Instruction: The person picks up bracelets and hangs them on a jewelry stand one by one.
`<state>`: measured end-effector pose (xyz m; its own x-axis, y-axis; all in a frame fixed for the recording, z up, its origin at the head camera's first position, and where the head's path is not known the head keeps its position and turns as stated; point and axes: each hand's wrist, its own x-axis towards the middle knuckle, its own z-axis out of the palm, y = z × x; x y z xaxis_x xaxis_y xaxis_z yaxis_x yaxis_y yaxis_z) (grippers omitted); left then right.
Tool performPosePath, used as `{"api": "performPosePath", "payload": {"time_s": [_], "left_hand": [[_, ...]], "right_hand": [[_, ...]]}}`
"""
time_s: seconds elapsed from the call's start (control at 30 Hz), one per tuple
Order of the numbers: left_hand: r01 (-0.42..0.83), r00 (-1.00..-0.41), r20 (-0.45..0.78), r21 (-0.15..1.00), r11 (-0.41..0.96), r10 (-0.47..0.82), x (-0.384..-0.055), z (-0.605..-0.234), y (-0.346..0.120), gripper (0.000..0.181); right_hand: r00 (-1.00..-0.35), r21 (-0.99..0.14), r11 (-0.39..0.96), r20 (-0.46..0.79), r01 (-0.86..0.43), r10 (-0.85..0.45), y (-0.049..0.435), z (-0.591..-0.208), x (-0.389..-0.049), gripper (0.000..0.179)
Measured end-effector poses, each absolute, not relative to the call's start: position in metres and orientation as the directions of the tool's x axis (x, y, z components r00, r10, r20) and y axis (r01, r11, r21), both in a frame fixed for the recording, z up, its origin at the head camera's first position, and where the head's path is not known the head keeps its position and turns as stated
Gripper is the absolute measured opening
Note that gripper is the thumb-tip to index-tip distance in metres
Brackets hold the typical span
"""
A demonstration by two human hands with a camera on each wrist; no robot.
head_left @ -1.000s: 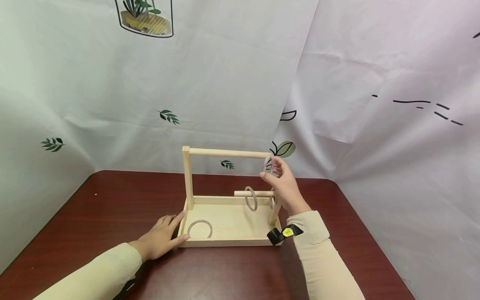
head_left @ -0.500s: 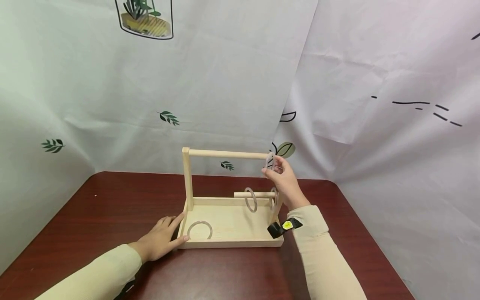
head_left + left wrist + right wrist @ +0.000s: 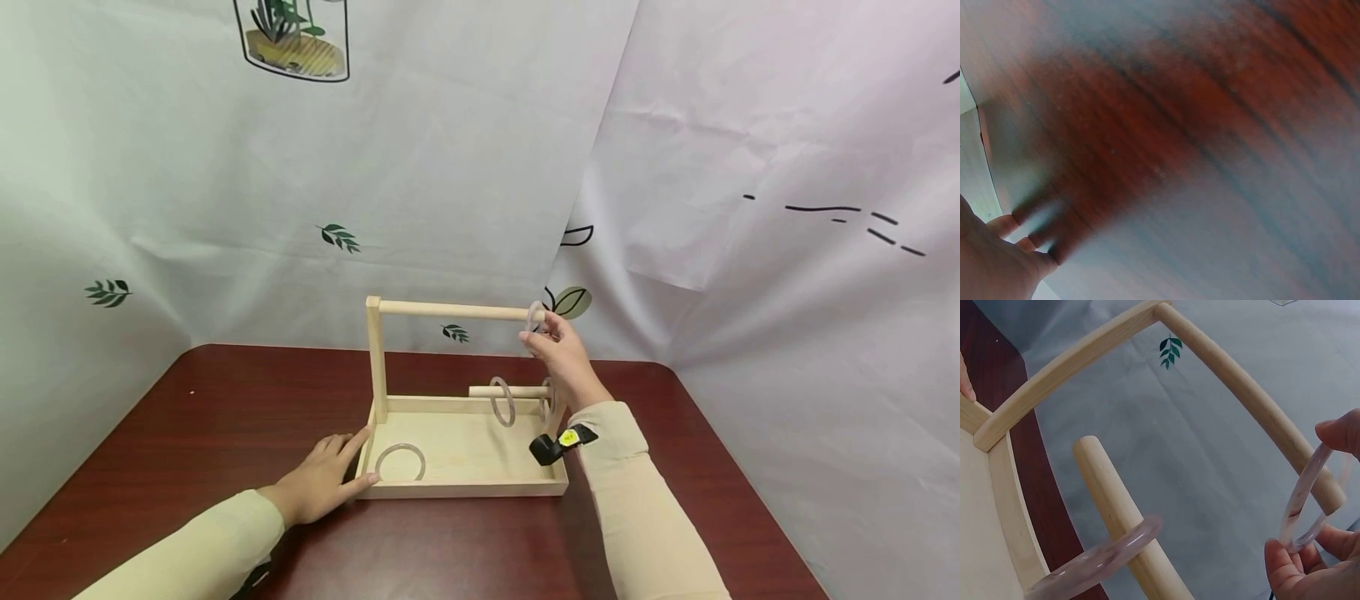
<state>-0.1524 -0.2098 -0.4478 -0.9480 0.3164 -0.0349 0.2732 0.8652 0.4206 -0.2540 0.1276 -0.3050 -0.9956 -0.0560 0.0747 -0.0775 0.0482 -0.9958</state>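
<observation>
A pale wooden rack with a tray base stands on the table, with an upper rod and a shorter lower rod. My right hand pinches a translucent bangle between thumb and fingers; the bangle is around the free end of the upper rod. One bangle hangs on the lower rod, and another hangs further right, partly behind my hand. A further bangle lies at the tray's left front. My left hand rests with extended fingers against the tray's left end.
The rack sits on a dark red-brown table with rounded back corners. A pale patterned cloth stands close behind it and at both sides. A black wrist camera on my right wrist hangs near the tray's right end.
My right hand has moved the pinched bangle up, then slightly left, onto the upper rod's free end. The left hand stays at the tray.
</observation>
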Motion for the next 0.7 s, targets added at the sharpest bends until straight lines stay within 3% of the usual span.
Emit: {"api": "performPosePath", "payload": {"time_s": [0.3, 0.7], "left_hand": [[0.279, -0.947, -0.025, 0.423, 0.862, 0.319, -0.152, -0.449, -0.210, 0.080], [0.279, -0.948, -0.021, 0.430, 0.859, 0.318, -0.152, -0.447, -0.210, 0.080]], "right_hand": [[-0.992, -0.985, -0.152, 0.090, -0.077, -0.083, 0.119, -0.309, -0.258, 0.030], [-0.991, -0.969, -0.240, 0.081, -0.053, -0.110, 0.106, -0.312, -0.260, 0.021]]}}
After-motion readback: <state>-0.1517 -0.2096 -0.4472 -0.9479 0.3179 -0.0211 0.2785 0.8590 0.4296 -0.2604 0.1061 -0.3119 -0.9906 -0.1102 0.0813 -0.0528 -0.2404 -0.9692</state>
